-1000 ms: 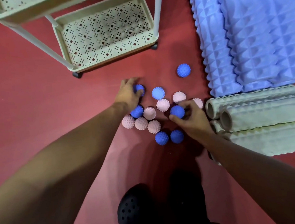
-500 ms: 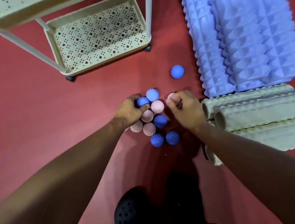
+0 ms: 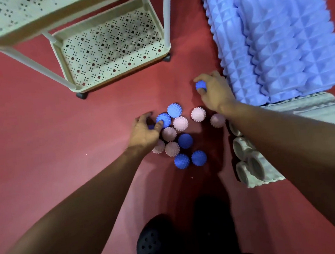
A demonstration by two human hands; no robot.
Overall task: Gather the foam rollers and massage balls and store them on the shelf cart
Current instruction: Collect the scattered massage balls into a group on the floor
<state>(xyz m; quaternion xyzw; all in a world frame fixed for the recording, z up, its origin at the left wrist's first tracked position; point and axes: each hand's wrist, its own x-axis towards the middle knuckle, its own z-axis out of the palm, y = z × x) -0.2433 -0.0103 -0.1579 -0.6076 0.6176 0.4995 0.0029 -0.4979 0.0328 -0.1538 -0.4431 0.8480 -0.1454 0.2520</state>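
Observation:
Several spiky blue and pink massage balls lie bunched on the red floor (image 3: 33, 137). My left hand (image 3: 144, 131) curls over the left side of the bunch and grips a blue ball (image 3: 163, 119); another blue one shows under its palm. My right hand (image 3: 215, 92) has reached to the far right and grips a lone blue ball (image 3: 200, 85). Loose pink balls (image 3: 198, 114) and blue balls (image 3: 185, 141) lie between my hands. Blue foam rollers (image 3: 276, 44) lie at the upper right, grey ones (image 3: 252, 166) below them. The cream shelf cart (image 3: 118, 70) stands at the upper left.
The cart's lowest perforated tray holds nothing, and a higher tray (image 3: 14, 30) overhangs it at the top left. A black caster (image 3: 81, 95) sits at the cart's near corner. My black clog (image 3: 158, 245) is at the bottom centre.
My right hand has left the bunch and moved up and right onto the lone blue ball. My left hand stays on the left side of the bunch, holding a blue ball.

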